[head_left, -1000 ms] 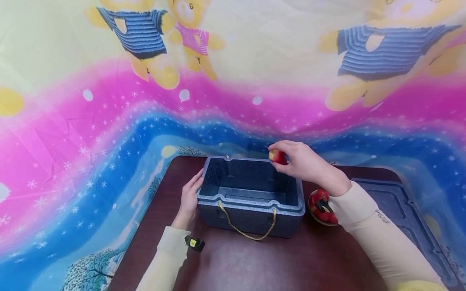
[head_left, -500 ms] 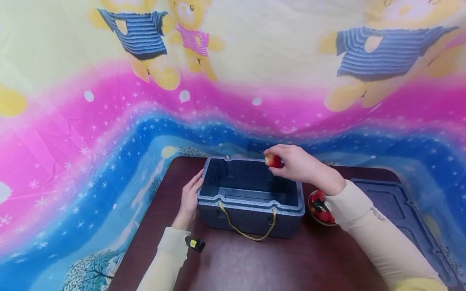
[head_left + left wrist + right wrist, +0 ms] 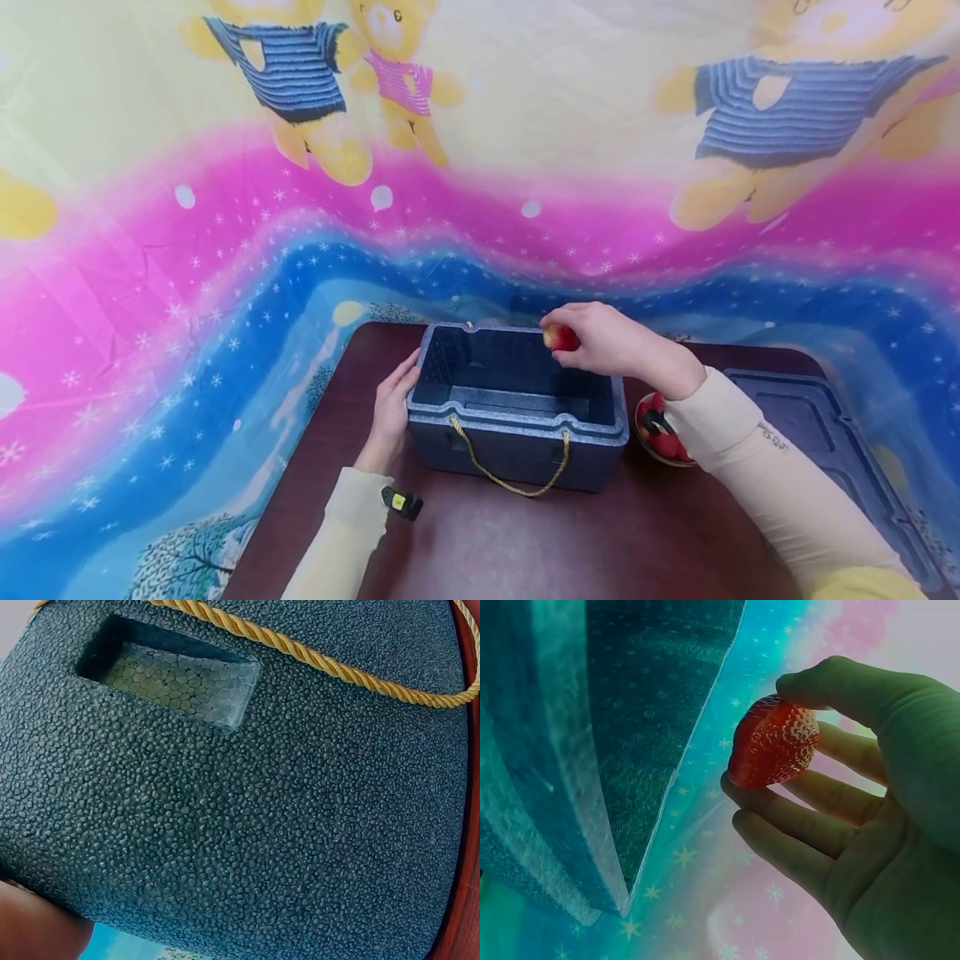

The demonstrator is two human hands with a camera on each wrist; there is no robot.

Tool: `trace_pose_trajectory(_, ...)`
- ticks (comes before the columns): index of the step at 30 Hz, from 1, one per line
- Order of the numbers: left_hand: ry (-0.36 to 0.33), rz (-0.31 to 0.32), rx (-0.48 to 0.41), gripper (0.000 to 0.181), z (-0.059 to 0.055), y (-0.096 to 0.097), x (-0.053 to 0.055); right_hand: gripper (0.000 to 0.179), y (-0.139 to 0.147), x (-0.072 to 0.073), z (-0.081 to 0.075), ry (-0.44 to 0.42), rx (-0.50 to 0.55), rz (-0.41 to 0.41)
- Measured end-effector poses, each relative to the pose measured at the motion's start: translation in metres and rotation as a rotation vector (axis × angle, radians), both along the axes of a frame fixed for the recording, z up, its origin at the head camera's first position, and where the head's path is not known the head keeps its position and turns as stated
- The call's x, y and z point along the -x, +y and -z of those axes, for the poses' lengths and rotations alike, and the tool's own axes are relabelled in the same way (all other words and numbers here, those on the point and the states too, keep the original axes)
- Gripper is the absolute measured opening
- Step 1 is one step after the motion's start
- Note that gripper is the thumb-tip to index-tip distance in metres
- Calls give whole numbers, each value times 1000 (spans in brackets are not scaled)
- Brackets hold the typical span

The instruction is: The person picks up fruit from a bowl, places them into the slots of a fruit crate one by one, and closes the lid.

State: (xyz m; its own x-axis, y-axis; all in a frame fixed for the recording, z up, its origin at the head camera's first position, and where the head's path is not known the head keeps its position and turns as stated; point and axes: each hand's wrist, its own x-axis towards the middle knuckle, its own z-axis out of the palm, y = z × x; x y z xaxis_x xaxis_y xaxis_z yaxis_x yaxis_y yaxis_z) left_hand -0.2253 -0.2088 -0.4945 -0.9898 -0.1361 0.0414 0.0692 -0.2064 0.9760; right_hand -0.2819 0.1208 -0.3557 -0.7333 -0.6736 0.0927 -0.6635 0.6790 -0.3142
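My right hand point(image 3: 611, 342) pinches a red strawberry point(image 3: 561, 337) between thumb and fingers, above the far right rim of a dark foam box point(image 3: 517, 454). In the right wrist view the seeded surface of the strawberry point(image 3: 772, 746) shows, with the fingertips beneath it and the thumb on top. The box stands open with a gold rope handle point(image 3: 510, 486) hanging down its front. Against the box's left end rests my left hand point(image 3: 390, 412), fingers straight along the outer wall. The left wrist view shows the box's pebbled side point(image 3: 262, 810) close up.
A bowl point(image 3: 663, 458) of red fruit sits right of the box, partly hidden by the right sleeve and a black wrist strap. Farther right lies a dark lid point(image 3: 795, 408). Behind the brown table point(image 3: 480, 542) hangs a patterned cloth point(image 3: 480, 208).
My right hand has moved slightly left and down with the strawberry, over the box's far rim. The left hand and the box have stayed in place.
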Motion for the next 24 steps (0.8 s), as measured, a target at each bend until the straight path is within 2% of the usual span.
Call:
trace_pose_trajectory(5,0,0,26,45,0,0,0,47,-5,1,1,-23,-29,-17)
trace_pose_trajectory(17,0,2,8,45,1,0,0,46,-14,3,2,-28,-56,-83)
trace_pose_trajectory(24,-11,-10,23,45,0,0,0,47,-18,2,2,-51,-71,-91)
